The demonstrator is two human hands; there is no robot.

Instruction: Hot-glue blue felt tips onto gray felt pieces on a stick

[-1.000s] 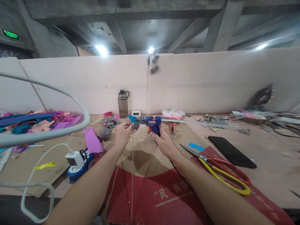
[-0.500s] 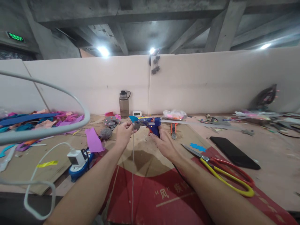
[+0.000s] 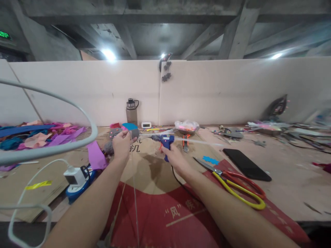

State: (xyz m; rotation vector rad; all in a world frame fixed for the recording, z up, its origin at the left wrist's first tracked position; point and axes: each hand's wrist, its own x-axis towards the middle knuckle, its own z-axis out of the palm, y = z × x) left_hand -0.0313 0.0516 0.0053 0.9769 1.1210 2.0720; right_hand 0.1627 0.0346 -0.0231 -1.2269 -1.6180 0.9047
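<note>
In the head view my left hand (image 3: 122, 144) pinches a grey rounded piece (image 3: 134, 134) with a blue piece (image 3: 129, 126) at its top; the fingers partly cover both. From below that hand a thin grey string (image 3: 135, 196) hangs down. My right hand (image 3: 176, 157) is wrapped round the handle of a blue hot glue gun (image 3: 167, 139), whose nozzle points left toward the grey piece, a gap apart. A clear glue stick (image 3: 196, 141) sticks out of the gun's back. Behind my left hand lie a grey item with pink dots (image 3: 115, 132) and grey yarn (image 3: 108, 147).
Red-and-yellow scissors (image 3: 232, 182), a black phone (image 3: 247, 164), a blue cutout (image 3: 210, 160) and an orange cutter (image 3: 185, 143) lie to the right. A bottle (image 3: 131, 113) stands behind. On the left are felt scraps (image 3: 51, 136), a power strip with charger (image 3: 77, 182) and a white tube (image 3: 85, 117).
My left hand has moved left with the grey and blue piece, away from the glue gun's nozzle. The glue gun sits slightly lower, and the view has turned a little right.
</note>
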